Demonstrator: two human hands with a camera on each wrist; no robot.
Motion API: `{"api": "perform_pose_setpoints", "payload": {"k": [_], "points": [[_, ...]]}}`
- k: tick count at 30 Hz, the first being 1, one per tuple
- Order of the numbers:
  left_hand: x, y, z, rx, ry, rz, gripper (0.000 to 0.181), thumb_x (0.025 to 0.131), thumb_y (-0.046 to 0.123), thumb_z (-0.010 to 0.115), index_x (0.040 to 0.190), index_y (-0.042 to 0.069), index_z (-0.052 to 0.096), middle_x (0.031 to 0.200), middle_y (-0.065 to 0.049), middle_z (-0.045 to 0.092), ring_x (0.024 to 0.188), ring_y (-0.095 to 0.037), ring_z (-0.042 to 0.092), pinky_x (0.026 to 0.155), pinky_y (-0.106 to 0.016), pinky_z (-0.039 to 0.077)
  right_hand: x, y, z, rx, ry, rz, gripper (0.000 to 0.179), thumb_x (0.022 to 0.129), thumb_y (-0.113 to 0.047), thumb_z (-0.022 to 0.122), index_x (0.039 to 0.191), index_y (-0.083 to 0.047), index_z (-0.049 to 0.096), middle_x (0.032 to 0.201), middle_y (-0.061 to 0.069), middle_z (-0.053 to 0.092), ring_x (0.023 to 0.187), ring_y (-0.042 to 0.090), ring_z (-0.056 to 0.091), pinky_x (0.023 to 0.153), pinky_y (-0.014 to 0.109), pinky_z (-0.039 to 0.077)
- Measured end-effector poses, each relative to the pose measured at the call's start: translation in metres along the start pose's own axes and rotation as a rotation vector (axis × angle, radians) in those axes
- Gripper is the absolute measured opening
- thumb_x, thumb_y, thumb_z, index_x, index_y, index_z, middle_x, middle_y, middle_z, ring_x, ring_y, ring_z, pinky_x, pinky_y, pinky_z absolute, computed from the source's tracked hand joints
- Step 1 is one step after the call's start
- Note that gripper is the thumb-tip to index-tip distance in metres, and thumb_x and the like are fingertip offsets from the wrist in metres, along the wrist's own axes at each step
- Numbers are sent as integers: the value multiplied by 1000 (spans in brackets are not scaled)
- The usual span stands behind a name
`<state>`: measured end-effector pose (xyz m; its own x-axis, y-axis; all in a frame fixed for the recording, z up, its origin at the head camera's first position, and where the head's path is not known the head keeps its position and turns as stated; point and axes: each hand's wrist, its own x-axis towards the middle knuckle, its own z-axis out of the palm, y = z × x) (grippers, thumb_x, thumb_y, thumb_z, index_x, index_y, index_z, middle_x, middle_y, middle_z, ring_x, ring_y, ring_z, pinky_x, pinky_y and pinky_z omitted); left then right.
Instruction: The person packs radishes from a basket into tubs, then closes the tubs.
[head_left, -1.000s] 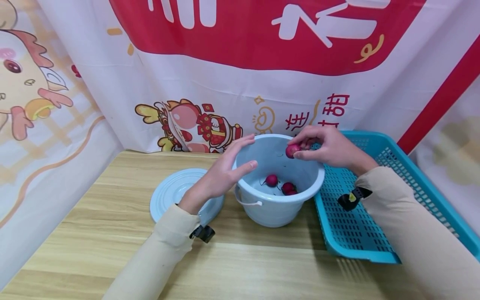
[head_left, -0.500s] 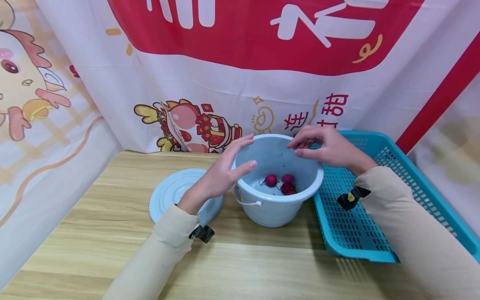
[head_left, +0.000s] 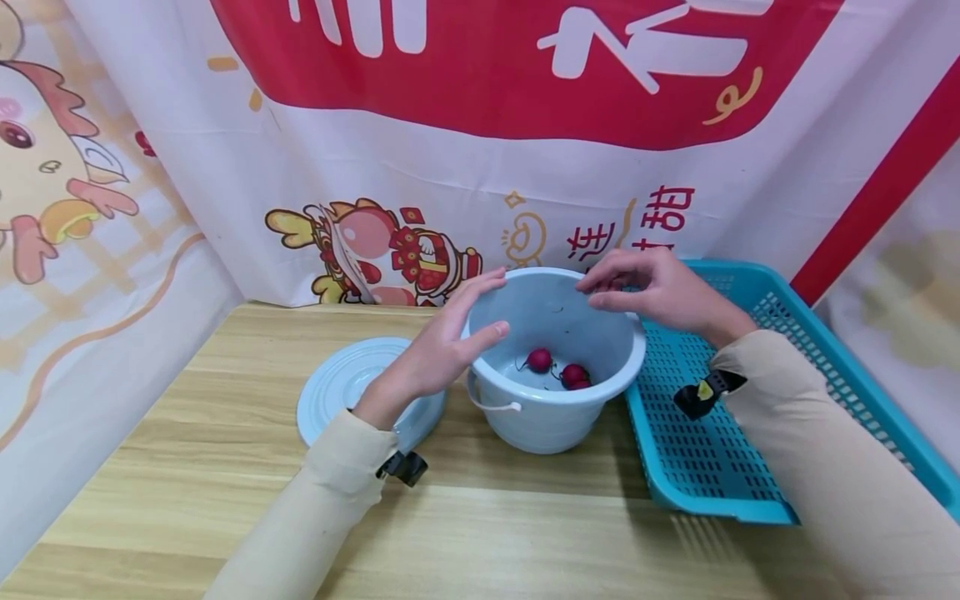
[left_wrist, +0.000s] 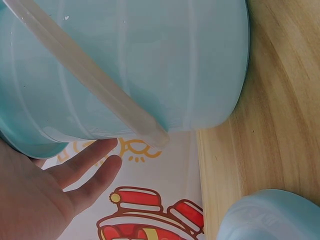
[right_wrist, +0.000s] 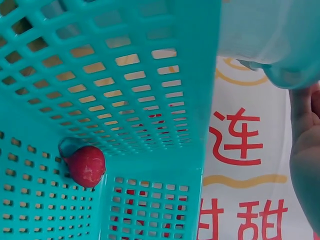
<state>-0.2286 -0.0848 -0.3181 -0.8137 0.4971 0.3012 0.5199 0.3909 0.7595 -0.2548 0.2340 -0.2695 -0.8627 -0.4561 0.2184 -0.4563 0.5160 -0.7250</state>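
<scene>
A light blue bucket (head_left: 543, 421) stands on the table, with several red radishes (head_left: 538, 360) at its bottom. My left hand (head_left: 446, 346) lies along the bucket's left rim, thumb and fingers spread. Its fingers (left_wrist: 90, 185) reach beside the bucket's side in the left wrist view. Above the right rim hovers my right hand (head_left: 648, 292), fingers bent loosely and apart from the thumb, with no radish visible at the fingertips. Under the right forearm sits a teal perforated basket (head_left: 720, 508). One radish (right_wrist: 86, 166) lies in a corner of it in the right wrist view.
Left of the bucket, a round light blue lid (head_left: 322, 400) lies on the wooden table (head_left: 480, 533), partly behind my left wrist. The bucket's white handle (head_left: 495, 407) hangs down its side. A printed cloth (head_left: 480, 192) hangs behind the table.
A second ago my right hand held a radish over the bucket. It let go, and the radish dropped inside among the others. The left hand stayed at the rim.
</scene>
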Motion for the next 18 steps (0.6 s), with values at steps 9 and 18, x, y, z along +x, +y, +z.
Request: {"api": "perform_pose_setpoints", "payload": {"k": [9, 18], "points": [[0, 1, -1, 0, 7, 0, 67, 105, 43, 56, 165, 20, 36, 176, 8, 26, 163, -22, 27, 126, -64, 34, -6, 3, -14, 135, 43, 79, 36, 98, -22, 77, 132, -12, 73, 127, 1, 75, 114, 19, 71, 90, 28, 64], [0, 0, 1, 0, 11, 2, 68, 105, 43, 57, 165, 20, 36, 176, 9, 26, 163, -23, 28, 125, -64, 36, -11, 24, -29, 120, 120, 139, 45, 97, -31, 78, 138, -13, 70, 131, 0, 74, 111, 21, 73, 89, 30, 65]]}}
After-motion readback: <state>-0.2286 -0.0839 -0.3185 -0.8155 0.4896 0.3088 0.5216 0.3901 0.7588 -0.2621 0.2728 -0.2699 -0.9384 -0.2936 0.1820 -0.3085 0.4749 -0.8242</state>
